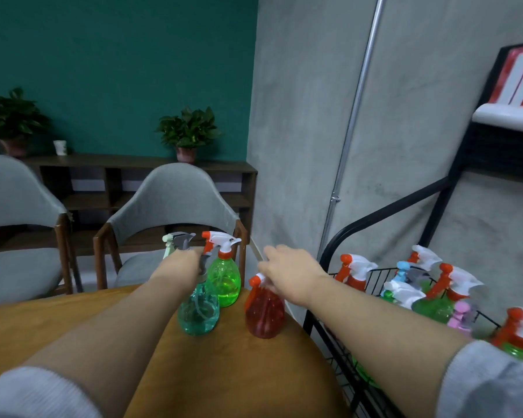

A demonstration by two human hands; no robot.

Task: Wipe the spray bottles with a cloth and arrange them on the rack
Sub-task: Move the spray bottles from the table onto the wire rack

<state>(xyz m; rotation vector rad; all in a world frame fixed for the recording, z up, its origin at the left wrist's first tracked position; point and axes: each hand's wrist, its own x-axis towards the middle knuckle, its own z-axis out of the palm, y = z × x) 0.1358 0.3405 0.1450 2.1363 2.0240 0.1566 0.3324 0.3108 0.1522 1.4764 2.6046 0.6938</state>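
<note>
Spray bottles stand in a small group at the far right corner of the desk (pixel 224 372): a teal bottle (pixel 197 312) nearest the left, a bright green bottle (pixel 224 282) just behind it, and a red bottle (pixel 264 312) a little apart to the right. All three are upright, long axis vertical. The green bottle's orange nozzle points left and its trigger right; the red bottle's orange nozzle also points left.

The left hand (pixel 180 263) grips the neck of the teal bottle, fingers curled round it below the grey trigger head. The right hand (pixel 287 273) is on the white head of the red bottle, fingers bent down over it and seemingly closed on it, though the hand hides the contact.

No cloth is in view, so this looks like the pick-up step, before any wiping. The wire rack (pixel 375 274) at the right already holds several bottles with orange, blue and pink heads. Next, each bottle needs lifting straight up to clear its neighbour, then a cloth must be found.
</note>
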